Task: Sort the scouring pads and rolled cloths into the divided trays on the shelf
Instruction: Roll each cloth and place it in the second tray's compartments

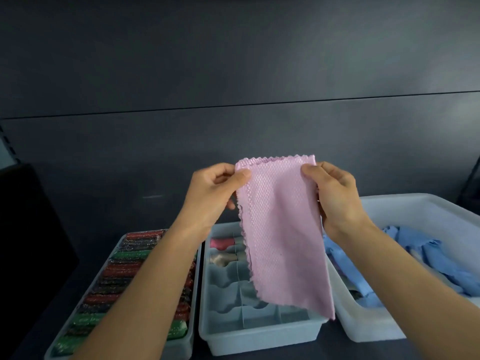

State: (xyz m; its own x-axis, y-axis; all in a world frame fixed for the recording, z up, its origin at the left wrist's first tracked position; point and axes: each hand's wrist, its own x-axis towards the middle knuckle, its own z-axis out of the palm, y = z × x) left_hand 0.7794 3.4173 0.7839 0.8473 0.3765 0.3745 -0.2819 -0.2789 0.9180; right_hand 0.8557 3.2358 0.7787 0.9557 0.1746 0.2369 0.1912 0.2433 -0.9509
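Two bare hands are raised above the trays, and a pink waffle-textured cloth with zigzag edges (280, 229) is stretched between them. Its top left corner is pinched by the left hand (215, 193) between thumb and curled fingers. Its top right edge is pinched the same way by the right hand (335, 196), so each grip is closed on the cloth. The cloth is held unrolled in the air, and its lower part is seen in front of a pale translucent divided tray (259, 339) set on the dark shelf (332, 352). In the far compartments of that tray a pink rolled cloth (220, 242) and a beige rolled cloth (220, 258) are laid. Just beside it on the left, a long pale tray (181, 348) is packed with glittery red, green and dark scouring pads (127, 255). On the right, crumpled blue cloths (415, 245) are heaped in a larger pale bin (376, 331)
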